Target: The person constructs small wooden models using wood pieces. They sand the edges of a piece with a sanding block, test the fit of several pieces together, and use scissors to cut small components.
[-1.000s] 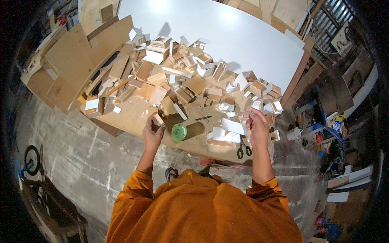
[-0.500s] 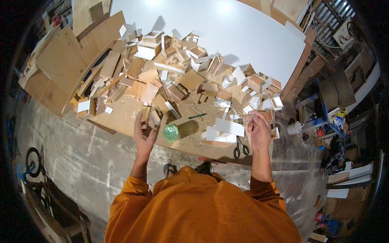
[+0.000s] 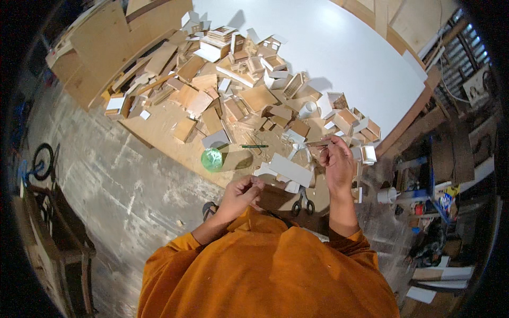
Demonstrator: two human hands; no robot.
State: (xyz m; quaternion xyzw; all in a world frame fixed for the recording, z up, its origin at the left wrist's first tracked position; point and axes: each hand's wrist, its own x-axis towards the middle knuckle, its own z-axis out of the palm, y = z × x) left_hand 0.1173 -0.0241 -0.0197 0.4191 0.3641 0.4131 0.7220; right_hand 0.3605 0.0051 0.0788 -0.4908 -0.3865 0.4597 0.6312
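Note:
My right hand (image 3: 338,161) is raised over the right part of the workbench, fingers pinched on a thin brown strip (image 3: 316,143) that points left. My left hand (image 3: 241,196) is in front of my body at the bench's near edge. Its fingers are curled together; anything between them is too small to make out. Between and beyond the hands lie a white rectangular panel (image 3: 290,169), dark-handled scissors (image 3: 303,205) and a dark green pen (image 3: 254,146). A translucent green bottle (image 3: 212,159), seen from above, stands left of the pen.
Small wooden boxes and offcuts (image 3: 196,95) are heaped across the workbench (image 3: 159,130). A white cup-like cylinder (image 3: 307,109) stands among them. Behind spreads a large white board (image 3: 339,47). Plywood sheets (image 3: 95,42) lean at the left; a wooden stand (image 3: 69,254) is on the floor.
My left hand has moved right and toward my body, and its spread fingers have curled together. The right hand keeps its pinch on the strip. The whole view has shifted and turned.

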